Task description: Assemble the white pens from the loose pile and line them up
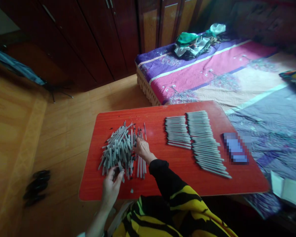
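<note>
A loose heap of grey pens (117, 149) lies on the left part of a red table (177, 164). My left hand (111, 187) is at the heap's near edge, fingers curled and pinching at a pen there. My right hand (142, 148), in a black and yellow sleeve, reaches across to the heap's right side with fingers bent among the pens and thin refills (141, 164). What those fingers hold is hidden. Two neat rows of grey pens (199, 141) lie side by side on the table's right half.
A phone (235, 148) lies at the table's right end. A bed with a purple and pink quilt (212, 72) and a pile of clothes (194, 42) stands behind. Dark shoes (37, 187) sit on the wooden floor at left. A white paper (287, 191) lies at right.
</note>
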Demonstrator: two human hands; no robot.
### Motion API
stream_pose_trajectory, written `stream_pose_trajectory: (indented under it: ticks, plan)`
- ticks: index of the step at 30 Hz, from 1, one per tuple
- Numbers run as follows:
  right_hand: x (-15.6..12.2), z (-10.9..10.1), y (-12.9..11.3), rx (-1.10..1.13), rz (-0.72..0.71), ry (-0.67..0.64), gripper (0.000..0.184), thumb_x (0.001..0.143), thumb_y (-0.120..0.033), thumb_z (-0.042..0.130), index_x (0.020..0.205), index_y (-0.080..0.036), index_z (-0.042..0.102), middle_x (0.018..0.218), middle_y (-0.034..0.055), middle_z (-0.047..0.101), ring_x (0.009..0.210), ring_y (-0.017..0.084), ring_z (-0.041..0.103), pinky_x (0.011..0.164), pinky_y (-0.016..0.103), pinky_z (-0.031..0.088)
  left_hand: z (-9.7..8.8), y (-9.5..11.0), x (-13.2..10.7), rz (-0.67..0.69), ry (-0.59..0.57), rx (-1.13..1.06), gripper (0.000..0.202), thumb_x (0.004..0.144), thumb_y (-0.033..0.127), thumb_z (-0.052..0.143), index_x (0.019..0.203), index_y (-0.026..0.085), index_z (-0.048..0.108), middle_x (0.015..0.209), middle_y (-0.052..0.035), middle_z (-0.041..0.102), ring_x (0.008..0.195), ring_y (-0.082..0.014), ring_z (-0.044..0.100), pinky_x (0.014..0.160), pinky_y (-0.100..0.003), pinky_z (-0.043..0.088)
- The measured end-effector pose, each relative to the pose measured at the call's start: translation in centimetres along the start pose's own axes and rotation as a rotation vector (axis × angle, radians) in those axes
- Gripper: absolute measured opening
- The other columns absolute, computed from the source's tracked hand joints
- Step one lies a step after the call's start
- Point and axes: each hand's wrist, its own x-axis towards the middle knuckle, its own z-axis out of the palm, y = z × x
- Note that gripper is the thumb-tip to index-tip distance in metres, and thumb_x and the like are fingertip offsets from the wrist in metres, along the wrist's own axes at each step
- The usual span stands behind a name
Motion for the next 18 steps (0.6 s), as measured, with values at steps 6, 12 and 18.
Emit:
stream_pose_trajectory:
  ticks: [6,12,18]
  plan:
    - [-4.5,-1.1,3.0,0.018,-0.019,0.072,0.018,0.08,-0.026,0.049,0.095,-0.016,0.052,0.092,0.0102,0.061,0.089,0.021,0.055,0.07,0.029,0.044,4.1,0.2,1.6,0.033,-0.05,-0.024,0.036,0.073,0.043,0.06,0.094,0.013,0.057,0.085,-0.0084,0.068,0.079,-0.0209,0.064,0.073,-0.031,0.05]
    - [-8.3,-4.1,5.5,0.153,-0.022,0.237,0.015,0.079,-0.025,0.052,0.092,-0.016,0.054,0.086,0.0082,0.062,0.083,0.02,0.056,0.069,0.028,0.043,8.4,0.1,2.2,0.064,-0.11,0.012,0.039,0.073,0.045,0.059,0.096,0.014,0.056,0.087,-0.0084,0.067,0.078,-0.0211,0.064,0.07,-0.031,0.05]
    - [-12.1,-7.2,8.7,0.326,-0.117,0.428,0.019,0.075,-0.026,0.057,0.091,-0.017,0.054,0.082,0.0053,0.061,0.076,0.017,0.056,0.065,0.025,0.042,13.6,2.0,1.5,0.058,-0.218,-0.109,0.033,0.073,0.041,0.059,0.095,0.016,0.055,0.084,-0.0062,0.066,0.078,-0.0194,0.064,0.07,-0.029,0.05]
